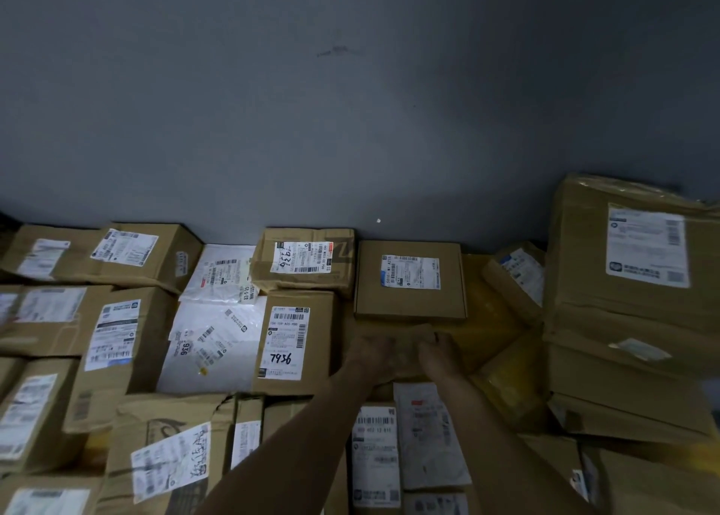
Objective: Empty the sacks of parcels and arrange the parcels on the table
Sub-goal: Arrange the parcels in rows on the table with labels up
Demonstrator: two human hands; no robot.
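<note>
Left hand (370,349) and right hand (440,350) grip a small brown parcel (407,349) in the packed gap beside the box marked 7936 (292,343); forced down there, it may wedge crooked or shove neighbouring parcels (409,280) askew.

A parcel sorting room: labelled cardboard boxes (294,343) and mailer bags (218,343) packed against a grey wall (311,105).

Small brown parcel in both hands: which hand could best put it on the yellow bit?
Probably the right hand. It grips the small parcel at its right end, beside the yellow patch; the left hand would have to cross over.
</note>
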